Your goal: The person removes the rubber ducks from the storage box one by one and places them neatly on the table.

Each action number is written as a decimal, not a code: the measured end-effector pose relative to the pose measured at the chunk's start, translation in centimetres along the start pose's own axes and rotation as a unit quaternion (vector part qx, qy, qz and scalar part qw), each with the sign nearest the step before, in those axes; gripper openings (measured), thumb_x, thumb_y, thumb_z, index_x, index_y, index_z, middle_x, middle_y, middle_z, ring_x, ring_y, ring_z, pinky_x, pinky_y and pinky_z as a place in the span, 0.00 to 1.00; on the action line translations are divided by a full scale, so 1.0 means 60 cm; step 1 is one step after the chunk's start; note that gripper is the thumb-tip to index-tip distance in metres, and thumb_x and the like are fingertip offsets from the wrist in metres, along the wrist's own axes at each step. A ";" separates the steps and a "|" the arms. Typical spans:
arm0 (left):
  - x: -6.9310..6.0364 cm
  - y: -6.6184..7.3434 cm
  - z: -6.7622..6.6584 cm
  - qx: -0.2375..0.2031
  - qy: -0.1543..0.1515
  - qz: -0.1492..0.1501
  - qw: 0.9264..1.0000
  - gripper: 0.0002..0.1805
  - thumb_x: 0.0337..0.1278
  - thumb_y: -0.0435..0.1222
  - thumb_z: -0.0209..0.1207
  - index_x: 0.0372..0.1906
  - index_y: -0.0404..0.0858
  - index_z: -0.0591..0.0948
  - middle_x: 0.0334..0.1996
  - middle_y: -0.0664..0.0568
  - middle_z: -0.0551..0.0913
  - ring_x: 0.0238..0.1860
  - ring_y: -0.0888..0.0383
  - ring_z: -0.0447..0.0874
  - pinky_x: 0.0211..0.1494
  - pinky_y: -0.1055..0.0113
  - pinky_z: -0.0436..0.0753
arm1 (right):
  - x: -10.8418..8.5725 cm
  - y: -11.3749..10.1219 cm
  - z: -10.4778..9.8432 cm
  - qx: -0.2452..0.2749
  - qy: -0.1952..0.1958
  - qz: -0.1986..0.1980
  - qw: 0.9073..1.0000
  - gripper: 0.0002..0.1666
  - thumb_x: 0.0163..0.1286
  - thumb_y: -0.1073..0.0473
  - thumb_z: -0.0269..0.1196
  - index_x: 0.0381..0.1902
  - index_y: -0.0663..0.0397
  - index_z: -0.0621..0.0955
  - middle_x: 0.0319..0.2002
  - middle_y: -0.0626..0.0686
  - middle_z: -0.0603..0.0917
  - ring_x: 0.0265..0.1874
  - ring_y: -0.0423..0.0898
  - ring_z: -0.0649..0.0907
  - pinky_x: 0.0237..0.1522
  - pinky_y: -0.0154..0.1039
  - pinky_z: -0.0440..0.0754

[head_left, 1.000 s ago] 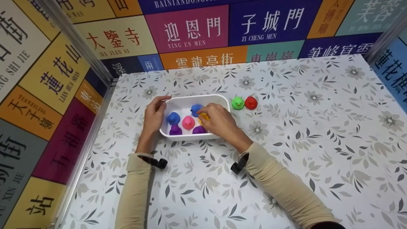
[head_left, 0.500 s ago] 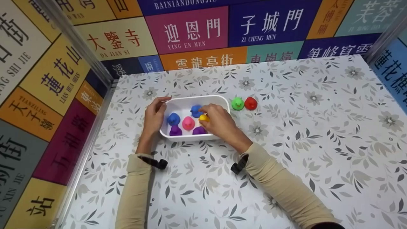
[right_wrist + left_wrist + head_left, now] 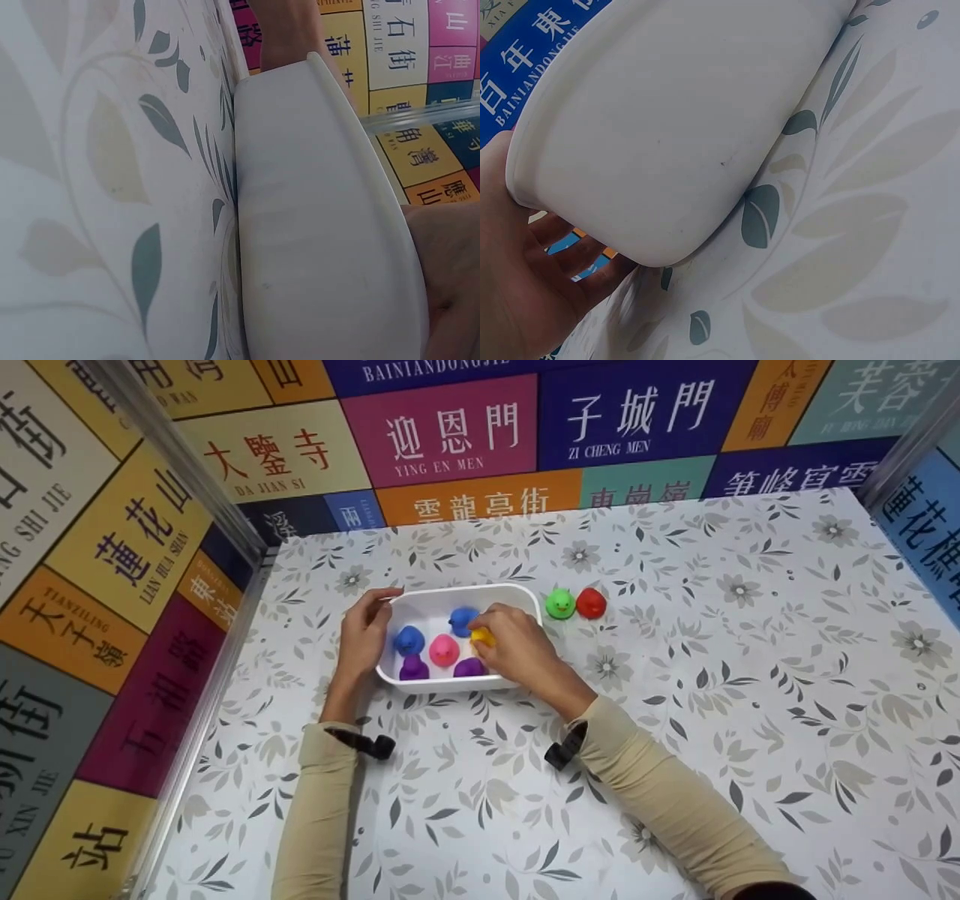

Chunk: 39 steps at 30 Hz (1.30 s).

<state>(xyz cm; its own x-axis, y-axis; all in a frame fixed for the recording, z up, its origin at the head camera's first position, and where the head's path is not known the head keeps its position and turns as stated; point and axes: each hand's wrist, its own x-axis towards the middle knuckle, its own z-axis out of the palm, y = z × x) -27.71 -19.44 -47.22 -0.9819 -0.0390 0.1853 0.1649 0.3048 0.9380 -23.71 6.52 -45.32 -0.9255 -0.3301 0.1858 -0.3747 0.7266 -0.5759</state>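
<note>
A white plastic tub (image 3: pixel 420 685) holds several small toy ducks. In it I see a pink duck (image 3: pixel 444 649), two blue ducks (image 3: pixel 409 640) and two purple ducks (image 3: pixel 413 668). My left hand (image 3: pixel 364 631) holds the tub's left end, thumb by the rim and fingers round the outer wall, as the left wrist view also shows at the tub wall (image 3: pixel 652 135). My right hand (image 3: pixel 519 646) reaches over the right side of the tub and pinches a yellow duck (image 3: pixel 482 637), mostly covered by the fingers. In the right wrist view the tub wall hides that duck and the fingertips.
A green duck (image 3: pixel 560 604) and a red duck (image 3: pixel 592 603) stand side by side on the table, just right of the tub. A leaf-patterned cloth (image 3: pixel 712 675) covers the table. Colourful lettered panels (image 3: pixel 450 435) rise behind and on both sides.
The yellow duck has shifted and turned slightly within my right fingers, inside the tub. My left hand, the tub and the other ducks have stayed in place.
</note>
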 end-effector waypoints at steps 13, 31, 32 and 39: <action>0.012 -0.033 -0.004 0.028 -0.002 0.006 1.000 0.18 0.80 0.33 0.53 0.63 0.42 0.86 0.55 0.41 0.90 0.54 0.45 0.84 0.60 0.64 0.74 | 0.000 0.006 -0.011 0.109 0.018 -0.059 0.992 0.15 0.72 0.67 0.70 0.55 0.59 0.91 0.51 0.59 0.88 0.52 0.54 0.88 0.55 0.42 0.89; 0.011 -0.032 -0.003 0.031 0.000 0.008 0.999 0.18 0.79 0.31 0.53 0.63 0.42 0.86 0.52 0.42 0.90 0.51 0.49 0.82 0.57 0.64 0.74 | -0.007 0.012 -0.029 0.157 0.029 -0.093 0.983 0.15 0.75 0.66 0.65 0.55 0.58 0.91 0.49 0.56 0.88 0.52 0.51 0.85 0.52 0.41 0.90; 0.011 -0.031 -0.003 0.031 0.000 0.007 1.000 0.18 0.79 0.31 0.53 0.63 0.42 0.86 0.53 0.42 0.89 0.51 0.49 0.82 0.57 0.64 0.73 | -0.008 0.013 -0.031 0.158 0.031 -0.094 0.982 0.15 0.75 0.66 0.65 0.55 0.57 0.91 0.50 0.56 0.88 0.53 0.51 0.85 0.52 0.40 0.89; 0.009 -0.026 -0.002 0.014 0.000 0.007 1.000 0.18 0.80 0.31 0.54 0.63 0.40 0.86 0.53 0.36 0.89 0.53 0.40 0.82 0.56 0.64 0.71 | -0.021 0.020 -0.057 0.171 0.057 -0.113 0.977 0.15 0.78 0.63 0.66 0.58 0.50 0.91 0.54 0.51 0.89 0.56 0.47 0.86 0.56 0.48 0.88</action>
<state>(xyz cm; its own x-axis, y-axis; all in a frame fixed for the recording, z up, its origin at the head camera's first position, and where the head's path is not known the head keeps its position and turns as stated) -28.46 -20.08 -48.56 -0.9796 -0.0341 0.1979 0.1757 0.3320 0.9268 -23.16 9.85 -43.51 -0.8285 -0.3759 0.4152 -0.5482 0.3928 -0.7383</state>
